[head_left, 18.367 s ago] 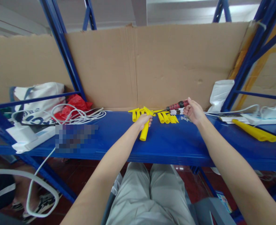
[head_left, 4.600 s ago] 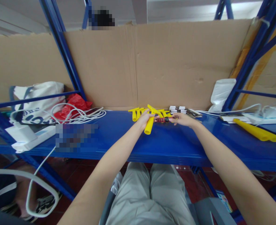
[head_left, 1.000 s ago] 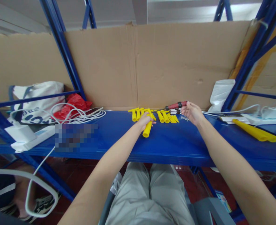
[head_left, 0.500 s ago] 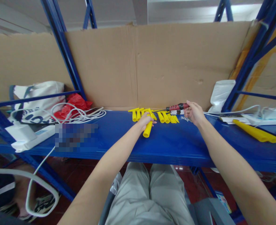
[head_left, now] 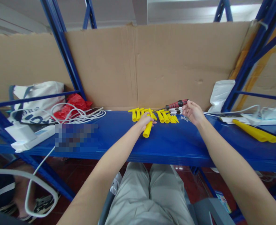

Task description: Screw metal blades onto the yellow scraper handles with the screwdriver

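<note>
My left hand (head_left: 145,121) is wrapped round a yellow plastic T-shaped piece (head_left: 147,130), its hollow round end pointing towards me. A screwdriver (head_left: 176,104) with a red and black handle lies level to the right, and its thin shaft reaches to the head of that piece. At the handle's butt end, the fingers of my right hand (head_left: 192,112) are closed. Just where the screwdriver's tip meets the piece is too small to make out. More yellow T-shaped pieces (head_left: 134,115) stand in a row on both sides of my left hand, along with small yellow wedge-like parts (head_left: 174,119).
Small metal bits, perhaps screws (head_left: 184,118), lie on the blue shelf (head_left: 175,143) beside white-and-dark sticks. Two long yellow cones (head_left: 252,131) and a power strip (head_left: 266,119) are at right. Coiled white cable (head_left: 81,115), a red bag (head_left: 78,101) and a cloth bag (head_left: 41,97) occupy the left.
The screwdriver's handle end has tilted up slightly, and the fingers of my right hand have shifted at its butt. My left hand and the yellow piece stay in place.
</note>
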Available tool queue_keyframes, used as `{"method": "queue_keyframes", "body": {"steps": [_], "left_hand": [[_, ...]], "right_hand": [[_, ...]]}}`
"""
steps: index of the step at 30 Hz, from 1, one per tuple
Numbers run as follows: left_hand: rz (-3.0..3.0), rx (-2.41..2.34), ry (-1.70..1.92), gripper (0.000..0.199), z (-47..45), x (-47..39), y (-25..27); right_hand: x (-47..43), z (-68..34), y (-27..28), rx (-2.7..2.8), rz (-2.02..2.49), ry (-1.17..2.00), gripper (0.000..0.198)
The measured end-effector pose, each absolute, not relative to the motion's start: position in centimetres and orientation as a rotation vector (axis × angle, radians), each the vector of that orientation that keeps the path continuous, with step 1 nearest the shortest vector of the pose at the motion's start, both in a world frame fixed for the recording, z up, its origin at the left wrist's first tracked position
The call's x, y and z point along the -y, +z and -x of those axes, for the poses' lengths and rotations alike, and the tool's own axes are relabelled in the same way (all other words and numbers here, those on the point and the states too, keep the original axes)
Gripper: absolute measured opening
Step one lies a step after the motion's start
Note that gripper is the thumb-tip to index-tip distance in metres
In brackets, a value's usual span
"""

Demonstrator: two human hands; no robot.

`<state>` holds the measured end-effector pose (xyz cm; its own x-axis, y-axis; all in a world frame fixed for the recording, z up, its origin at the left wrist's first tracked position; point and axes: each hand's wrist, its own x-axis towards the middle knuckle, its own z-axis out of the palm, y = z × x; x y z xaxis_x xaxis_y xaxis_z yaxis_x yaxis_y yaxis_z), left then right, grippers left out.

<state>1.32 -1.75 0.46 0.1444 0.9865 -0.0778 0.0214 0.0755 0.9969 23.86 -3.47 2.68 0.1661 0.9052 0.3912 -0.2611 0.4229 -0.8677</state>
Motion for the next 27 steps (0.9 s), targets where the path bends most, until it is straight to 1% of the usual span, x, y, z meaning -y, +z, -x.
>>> {"method": "queue_keyframes", "body": {"steps": [3, 9, 12, 15, 20, 27], "left_hand": [[-1.235, -1.154, 1.028, 0.064, -1.36, 1.92, 0.52], [-1.24, -1.145, 1.019, 0.067, -1.38, 2.0, 0.63], [-1.234, -1.145, 1.015, 0.068, -1.36, 1.92, 0.61], [-1.24, -1.152, 1.019, 0.069, -1.36, 1.88, 0.55], [-1.26, -1.14, 1.03, 0.069, -1.4, 1.91, 0.45], [-1.256, -1.136, 1.035, 0.067, -1.4, 2.04, 0.42]], "right_hand": [[3.63, -23.74, 2.72, 1.04, 0.722, 0.918, 0.032], [3.43, -23.83, 2.72, 0.967, 0.781, 0.918, 0.032], [3.47, -23.84, 2.69, 0.992, 0.794, 0.891, 0.03], [3.89, -23.73, 2.97, 1.026, 0.773, 0.937, 0.03], [4.38, -23.61, 3.43, 1.013, 0.721, 1.018, 0.02], [3.97, -23.91, 2.99, 1.051, 0.73, 0.951, 0.037]]}}
